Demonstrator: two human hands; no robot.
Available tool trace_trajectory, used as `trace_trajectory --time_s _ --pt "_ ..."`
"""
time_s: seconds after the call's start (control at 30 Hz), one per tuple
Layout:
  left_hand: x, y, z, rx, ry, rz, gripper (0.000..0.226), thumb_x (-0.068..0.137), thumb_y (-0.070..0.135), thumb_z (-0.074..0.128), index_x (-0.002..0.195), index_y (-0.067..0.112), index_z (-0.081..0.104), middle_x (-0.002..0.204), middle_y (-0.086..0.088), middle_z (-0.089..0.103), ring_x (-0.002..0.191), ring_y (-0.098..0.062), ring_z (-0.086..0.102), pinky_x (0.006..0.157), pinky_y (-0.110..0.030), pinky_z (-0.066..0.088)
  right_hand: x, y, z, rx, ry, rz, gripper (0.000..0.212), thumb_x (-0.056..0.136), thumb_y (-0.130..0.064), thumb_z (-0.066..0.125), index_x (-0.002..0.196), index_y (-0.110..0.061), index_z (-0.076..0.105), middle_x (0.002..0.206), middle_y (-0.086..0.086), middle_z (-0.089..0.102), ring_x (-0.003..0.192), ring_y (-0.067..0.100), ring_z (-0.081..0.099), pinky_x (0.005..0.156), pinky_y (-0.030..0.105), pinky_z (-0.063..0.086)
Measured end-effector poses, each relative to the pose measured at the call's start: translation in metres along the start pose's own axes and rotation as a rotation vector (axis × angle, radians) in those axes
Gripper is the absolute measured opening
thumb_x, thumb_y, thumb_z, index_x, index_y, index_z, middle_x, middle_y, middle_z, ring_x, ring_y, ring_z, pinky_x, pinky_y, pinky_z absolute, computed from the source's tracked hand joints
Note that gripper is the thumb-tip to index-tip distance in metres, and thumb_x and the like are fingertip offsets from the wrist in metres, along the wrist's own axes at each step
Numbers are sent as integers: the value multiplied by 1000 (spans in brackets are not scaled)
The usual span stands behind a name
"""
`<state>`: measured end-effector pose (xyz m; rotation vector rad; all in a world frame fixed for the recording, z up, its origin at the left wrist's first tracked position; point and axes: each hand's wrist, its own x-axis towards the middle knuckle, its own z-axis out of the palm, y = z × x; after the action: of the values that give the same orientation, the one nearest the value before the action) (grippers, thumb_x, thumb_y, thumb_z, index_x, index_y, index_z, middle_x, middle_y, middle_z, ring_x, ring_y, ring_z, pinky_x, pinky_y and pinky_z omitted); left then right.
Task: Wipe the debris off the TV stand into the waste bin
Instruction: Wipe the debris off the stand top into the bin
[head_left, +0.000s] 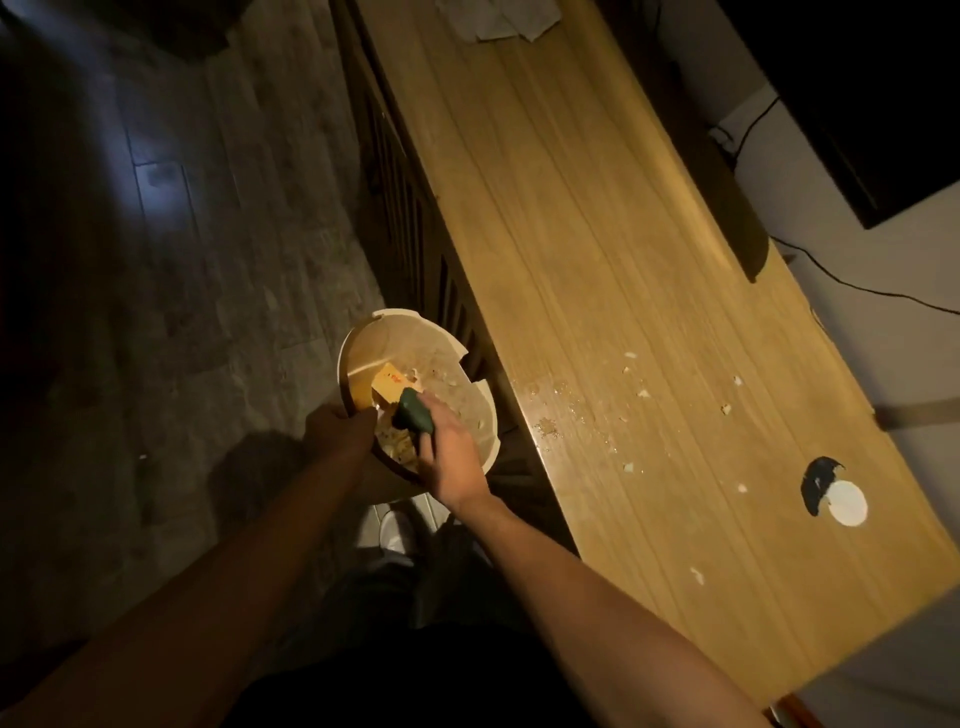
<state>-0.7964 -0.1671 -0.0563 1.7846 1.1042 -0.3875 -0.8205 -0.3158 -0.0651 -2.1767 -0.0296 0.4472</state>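
While the left hand (337, 426) grips the bin (358, 338) rim and right fingers (427, 441) pinch a cloth (413, 415) over it, debris (644, 393) remains on the surface (571, 234).

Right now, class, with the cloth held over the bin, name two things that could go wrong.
1. The left hand holds the waste bin beside the TV stand, not under its edge; swept crumbs could fall to the floor.
2. The right hand holds the green cloth bunched, so small bits may be missed.
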Motion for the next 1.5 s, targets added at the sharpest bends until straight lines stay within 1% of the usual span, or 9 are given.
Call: trace_trajectory --time_s 0.17,0.27,0.33,0.5,0.63,0.77,1.2,1.33,1.5 --pt "-8 -4 5 25 -39 -8 45 91 20 70 129 -1 60 126 -23 65 113 -41 62 96 -51 53 -9 1 -73 99 244 53 45 99 -6 49 143 -8 51 127 12 67 112 21 63 101 34 50" --pt "-15 -7 11 61 -60 -7 46 91 20 69 130 -2 60 127 -25 64 115 -43 61 97 -51 52 -14 22 -138 120 467 132 38 100 -1 50 137 -2 55 104 1 67 85 -13 61 76 6 47" --pt "-16 -9 14 87 -54 -14 47 91 21 69 130 -3 60 126 -25 64 115 -44 61 94 -51 53 -18 50 -187 74 604 209 37 100 1 50 136 0 56 102 2 67 80 -11 61 69 -3 39" --pt "-15 -14 22 251 -18 37 43 87 43 70 104 5 65 105 -23 65 96 -43 63 84 -58 56 -38 151 -308 18 781 619 46 106 -16 44 151 -15 42 131 13 65 107 32 67 97 48 56" --pt "-14 -19 39 184 72 -3 48 75 39 83 98 0 67 106 -25 67 83 -35 62 69 -43 53 -54 220 -379 -62 887 817 47 104 -20 41 150 -21 39 132 19 61 110 40 66 93 54 57" --pt "-9 -25 49 151 108 -63 56 76 38 84 108 -5 67 109 -26 66 101 -43 64 88 -52 54 -51 258 -411 -53 923 903 48 104 -17 44 150 -27 40 140 19 55 124 41 58 101 51 53" --pt "-5 -30 62 155 180 -91 35 87 17 69 109 -9 65 113 -32 64 106 -46 62 90 -52 52 12 195 -296 -289 770 610 63 99 -37 44 158 -36 22 150 4 53 115 30 66 99 48 55" --pt "-2 -31 60 123 157 -77 33 88 13 67 111 -10 63 116 -32 63 108 -46 61 90 -53 51 37 162 -237 -374 730 470 63 97 -40 46 157 -33 28 153 0 51 89 23 70 66 23 46" --pt "0 -33 53 89 130 -60 25 85 16 71 95 -5 64 92 -21 62 94 -38 63 76 -42 49 47 98 -137 -379 578 233 61 94 -29 57 152 -35 38 157 -6 45 106 20 68 70 19 49"
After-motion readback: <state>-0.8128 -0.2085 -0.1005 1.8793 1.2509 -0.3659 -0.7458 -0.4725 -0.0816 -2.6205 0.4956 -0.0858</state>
